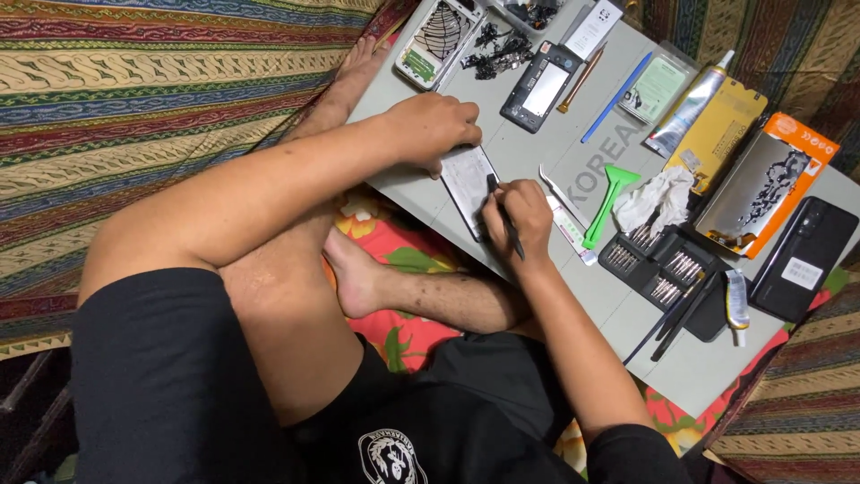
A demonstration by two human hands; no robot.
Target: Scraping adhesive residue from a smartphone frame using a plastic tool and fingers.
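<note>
Phone panel [468, 182] pinned flat on my table [537, 148].
My left hand [436, 128] clamps its far end so it stays put; my right hand [517, 215] pinches a dark tool [503, 215] against its near edge.

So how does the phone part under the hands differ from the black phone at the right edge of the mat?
The phone part is pale and bare, held down by the left hand while the right hand works a dark tool on it. The black phone is dark with a small white sticker and lies untouched, away from both hands. Both are flat, rectangular and lie on the grey mat.
</note>
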